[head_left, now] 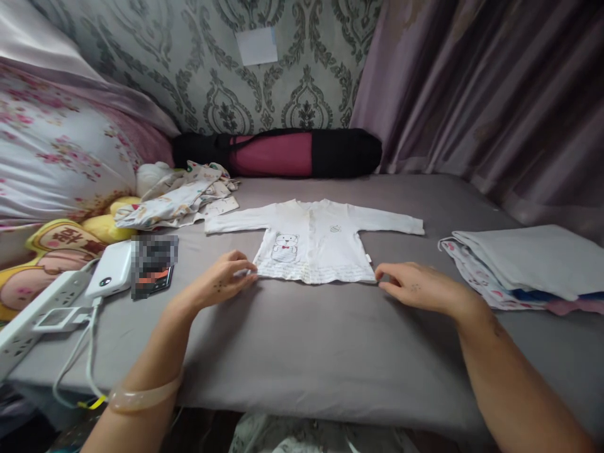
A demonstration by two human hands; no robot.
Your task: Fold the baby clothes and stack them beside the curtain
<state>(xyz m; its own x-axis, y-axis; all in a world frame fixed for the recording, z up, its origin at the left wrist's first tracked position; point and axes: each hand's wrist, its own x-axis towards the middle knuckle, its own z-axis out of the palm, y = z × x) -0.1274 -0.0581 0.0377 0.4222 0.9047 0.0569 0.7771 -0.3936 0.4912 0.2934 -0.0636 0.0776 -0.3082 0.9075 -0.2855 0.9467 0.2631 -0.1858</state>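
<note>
A small white long-sleeved top lies flat on the grey sheet, its sleeves spread to both sides and a bear print on its left front. My left hand is at the bottom left corner of the hem, fingers bent together on the fabric edge. At the opposite hem corner, my right hand has its thumb and fingers closed on the cloth. Both hands rest low, near the sheet.
Folded clothes are stacked at the right. Crumpled patterned cloth, a phone, a white power bank and a power strip lie left. A black and pink bag lies along the wall.
</note>
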